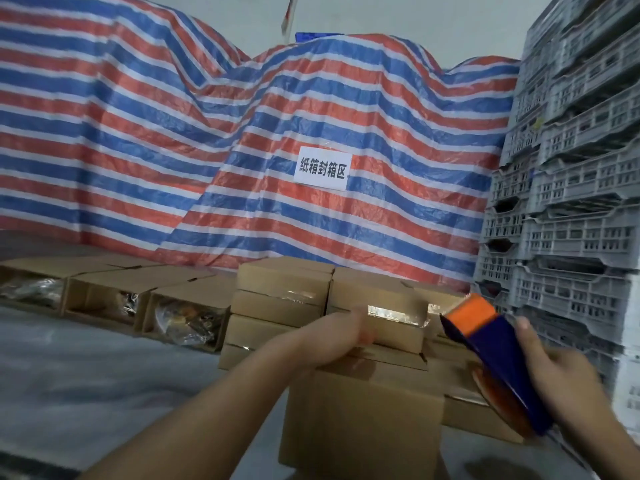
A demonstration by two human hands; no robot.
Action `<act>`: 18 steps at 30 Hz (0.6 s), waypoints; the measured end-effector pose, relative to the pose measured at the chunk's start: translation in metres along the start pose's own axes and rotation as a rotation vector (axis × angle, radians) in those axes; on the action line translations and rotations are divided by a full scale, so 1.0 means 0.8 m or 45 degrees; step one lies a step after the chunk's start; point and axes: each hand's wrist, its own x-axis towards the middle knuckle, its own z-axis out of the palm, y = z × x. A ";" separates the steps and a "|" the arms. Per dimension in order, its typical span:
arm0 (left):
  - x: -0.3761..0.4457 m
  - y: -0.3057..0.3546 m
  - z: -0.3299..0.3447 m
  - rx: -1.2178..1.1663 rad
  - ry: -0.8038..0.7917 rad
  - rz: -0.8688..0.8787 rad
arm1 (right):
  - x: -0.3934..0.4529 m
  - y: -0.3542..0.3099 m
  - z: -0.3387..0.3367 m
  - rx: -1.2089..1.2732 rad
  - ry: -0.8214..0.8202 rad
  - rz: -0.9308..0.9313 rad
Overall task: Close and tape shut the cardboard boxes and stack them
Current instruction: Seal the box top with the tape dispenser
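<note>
A brown cardboard box (360,417) stands close in front of me, low in the head view. My left hand (332,337) lies across its top far edge, fingers curled over it. My right hand (561,368) grips a blue and orange tape dispenser (491,351) just right of the box, its orange end tilted up and away. Behind the box rises a stack of taped cardboard boxes (287,299), several high, with clear tape glinting on their seams.
A row of open cardboard boxes (110,299) with bagged goods lies on the grey floor at left. Stacked grey plastic crates (571,209) tower on the right. A red, white and blue striped tarp (207,150) with a white sign (322,168) covers the back.
</note>
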 end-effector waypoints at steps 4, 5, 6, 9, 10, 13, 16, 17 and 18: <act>0.003 0.002 0.003 -0.192 0.152 -0.060 | 0.018 -0.085 0.020 0.476 -0.385 0.064; 0.002 0.002 0.003 -0.276 0.165 -0.062 | 0.019 -0.104 0.029 0.540 -0.487 0.067; 0.001 0.001 0.003 -0.372 0.176 -0.057 | 0.020 -0.119 0.038 0.562 -0.573 0.057; 0.000 -0.006 -0.002 -0.659 0.222 -0.048 | 0.026 -0.139 0.061 0.502 -0.717 0.054; 0.001 -0.009 -0.004 -0.737 0.221 -0.053 | 0.029 -0.142 0.066 0.490 -0.750 0.068; 0.007 -0.012 -0.009 -0.964 0.183 -0.075 | 0.036 -0.149 0.073 0.389 -0.820 0.079; 0.011 -0.017 -0.016 -1.139 0.129 -0.047 | 0.040 -0.154 0.075 0.219 -0.811 0.040; 0.011 -0.020 -0.019 -1.177 0.113 -0.022 | 0.039 -0.156 0.075 0.161 -0.818 0.028; 0.011 -0.021 -0.020 -1.194 0.103 0.001 | 0.040 -0.159 0.074 0.102 -0.827 0.014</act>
